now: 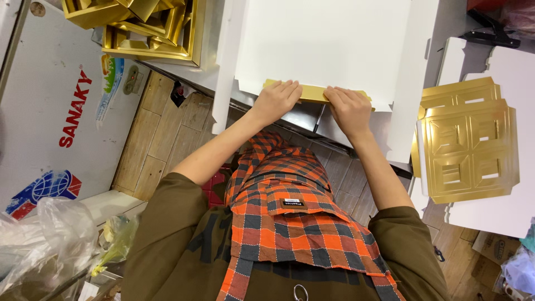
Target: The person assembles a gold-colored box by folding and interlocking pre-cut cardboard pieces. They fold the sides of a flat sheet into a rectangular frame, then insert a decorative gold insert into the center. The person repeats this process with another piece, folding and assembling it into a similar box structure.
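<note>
A gold strip (315, 93) lies in the upper middle of the frame, along the near edge of a large white board (323, 44). Its long axis runs left to right across the picture, dipping slightly toward the right, where its end pokes out past the right hand. Only a thin band of gold shows; the rest sits under the hands or the board.

The left hand (277, 99) rests on the strip's left end, palm down. Its fingers (290, 87) are nearly straight and close together, pressing flat on the gold edge rather than wrapped around it. The right hand (348, 107) covers the strip just right of centre, fingers bent at the knuckles and held together, tips pressing down on the fold where gold meets white. Whether either thumb hooks under the strip cannot be told. The two hands are near each other, with a short stretch of gold showing between them.

The board stands on a grey table edge (301, 114), with white side flaps to its left and right. At right, a stack of embossed gold sheets (468, 139) lies flat on white card, well apart from the hands. In the upper left sits a pile of gold trays (147, 25). A checked orange apron (290, 212) fills the lower middle, and clear plastic bags (44, 239) lie at lower left.
</note>
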